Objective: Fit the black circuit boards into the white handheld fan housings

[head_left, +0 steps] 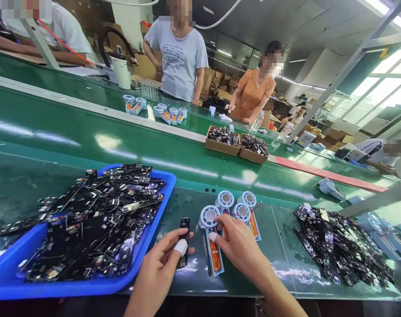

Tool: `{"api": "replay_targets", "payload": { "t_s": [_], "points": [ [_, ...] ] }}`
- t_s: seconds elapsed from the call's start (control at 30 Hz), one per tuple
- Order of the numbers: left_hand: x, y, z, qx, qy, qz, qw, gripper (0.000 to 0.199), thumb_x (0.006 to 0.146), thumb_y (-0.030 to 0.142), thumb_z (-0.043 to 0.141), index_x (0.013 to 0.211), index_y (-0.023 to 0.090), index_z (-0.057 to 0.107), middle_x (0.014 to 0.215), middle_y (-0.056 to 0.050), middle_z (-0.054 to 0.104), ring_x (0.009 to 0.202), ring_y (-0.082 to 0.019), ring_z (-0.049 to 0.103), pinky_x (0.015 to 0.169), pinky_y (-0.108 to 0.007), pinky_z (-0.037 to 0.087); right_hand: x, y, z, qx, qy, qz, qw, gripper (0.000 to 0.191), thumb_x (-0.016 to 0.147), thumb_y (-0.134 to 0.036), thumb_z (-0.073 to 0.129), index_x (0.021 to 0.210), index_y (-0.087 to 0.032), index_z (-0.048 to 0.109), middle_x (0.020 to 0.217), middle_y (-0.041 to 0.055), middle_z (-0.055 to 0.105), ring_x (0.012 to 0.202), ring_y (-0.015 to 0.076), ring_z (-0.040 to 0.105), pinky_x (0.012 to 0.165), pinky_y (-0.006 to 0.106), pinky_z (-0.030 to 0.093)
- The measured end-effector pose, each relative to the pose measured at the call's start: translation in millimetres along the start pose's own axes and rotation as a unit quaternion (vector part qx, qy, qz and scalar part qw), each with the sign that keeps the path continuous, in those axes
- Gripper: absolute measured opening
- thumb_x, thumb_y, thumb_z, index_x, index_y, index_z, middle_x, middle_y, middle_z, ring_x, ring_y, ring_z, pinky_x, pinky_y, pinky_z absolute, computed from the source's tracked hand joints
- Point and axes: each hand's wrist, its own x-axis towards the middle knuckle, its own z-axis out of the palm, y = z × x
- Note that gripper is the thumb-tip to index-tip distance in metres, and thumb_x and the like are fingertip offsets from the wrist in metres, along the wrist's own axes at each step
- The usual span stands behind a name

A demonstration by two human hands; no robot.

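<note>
My left hand point(161, 259) is closed around a narrow black circuit board point(185, 224), held upright between the thumb and fingers. A white cover wraps that thumb, and another wraps the thumb of my right hand point(236, 242). My right fingers grip the neck of a light-blue fan housing point(209, 215) lying on the bench. Its round grille faces up, and its open handle shows an orange inside point(215, 257). Beside and behind it lie several similar fan housings point(249, 199), partly hidden by my right hand, with thin red wires among them.
A blue tray point(169, 180) heaped with black circuit boards point(98, 220) stands left. Another pile of boards point(336, 246) lies right, next to more light-blue housings point(379, 233). Across the green conveyor point(174, 163) sit two cardboard boxes point(222, 149) of boards. Several people stand or sit beyond.
</note>
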Motion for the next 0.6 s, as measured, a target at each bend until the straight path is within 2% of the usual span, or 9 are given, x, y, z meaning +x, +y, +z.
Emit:
{"api": "replay_targets", "payload": {
  "t_s": [0.1,0.2,0.3,0.37,0.43,0.5,0.53,0.6],
  "points": [
    [-2.0,-8.1,-3.7,0.009,0.008,0.008,1.0,0.047,0.077,0.054,0.065,0.108,0.02,0.072,0.111,-0.01,0.079,0.088,-0.029,0.079,0.079,-0.036,0.064,-3.3,3.5,18.1,0.058,0.071,-0.007,0.996,0.029,0.089,-0.007,0.056,0.112,-0.021,0.065,0.097,0.0046,0.074,0.083,0.02,0.069,0.073,0.029,0.051],
    [-6.6,-13.9,-7.0,0.002,-0.011,0.017,1.0,0.045,0.08,0.044,0.062,0.118,0.022,0.071,0.121,-0.008,0.076,0.115,-0.028,0.071,0.099,-0.035,0.058,-12.2,5.8,28.9,0.144,0.14,-0.029,0.979,0.028,0.092,-0.01,0.05,0.111,-0.022,0.067,0.096,0.0037,0.073,0.083,0.0175,0.067,0.075,0.027,0.051],
    [-9.2,-18.7,-6.4,-0.034,-0.018,0.027,0.999,0.053,0.072,0.033,0.067,0.124,0.022,0.067,0.125,-0.006,0.075,0.125,-0.025,0.065,0.105,-0.031,0.053,-16.8,8.0,30.4,0.234,0.126,-0.022,0.964,0.028,0.088,-0.011,0.052,0.107,-0.023,0.07,0.091,0.0015,0.073,0.076,0.0144,0.064,0.07,0.023,0.051],
    [-8.4,-22.0,-4.8,-0.012,-0.011,0.035,0.999,0.05,0.068,0.032,0.071,0.117,0.022,0.068,0.115,-0.006,0.079,0.115,-0.025,0.071,0.096,-0.029,0.058,-17.5,9.4,30.5,0.287,0.101,-0.001,0.953,0.028,0.086,-0.013,0.054,0.106,-0.023,0.071,0.088,0.0006,0.072,0.074,0.0136,0.063,0.069,0.022,0.051],
    [-7.3,-24.7,-2.9,0.071,0.0,0.059,0.996,0.034,0.07,0.038,0.075,0.1,0.022,0.072,0.091,-0.004,0.081,0.089,-0.024,0.077,0.077,-0.027,0.062,-18.2,10.1,32.1,0.321,0.088,0.021,0.943,0.026,0.085,-0.013,0.056,0.105,-0.022,0.071,0.087,0.0004,0.072,0.074,0.0136,0.063,0.071,0.022,0.052],
    [-7.6,-25.7,0.0,0.158,0.026,0.111,0.981,0.025,0.078,0.047,0.071,0.084,0.023,0.071,0.069,0.0,0.075,0.064,-0.02,0.071,0.059,-0.025,0.057,-19.7,10.4,35.4,0.327,0.09,0.031,0.94,0.024,0.085,-0.014,0.057,0.102,-0.022,0.071,0.087,0.0007,0.073,0.075,0.0136,0.064,0.072,0.022,0.052],
    [-8.4,-25.8,2.0,0.189,0.044,0.147,0.97,0.026,0.083,0.049,0.067,0.08,0.023,0.069,0.064,0.0,0.071,0.058,-0.018,0.067,0.056,-0.025,0.055,-20.6,10.7,37.5,0.319,0.096,0.03,0.942,0.022,0.086,-0.014,0.057,0.101,-0.022,0.071,0.087,0.0009,0.072,0.075,0.0137,0.064,0.072,0.021,0.052],
    [-10.4,-25.9,6.6,0.224,0.082,0.226,0.944,0.025,0.089,0.046,0.06,0.08,0.023,0.068,0.068,-0.001,0.07,0.062,-0.02,0.067,0.062,-0.027,0.055,-21.9,12.9,42.2,0.286,0.113,0.003,0.952,0.019,0.088,-0.013,0.058,0.099,-0.022,0.07,0.087,0.0014,0.072,0.076,0.014,0.066,0.071,0.021,0.053]
  ]
}}
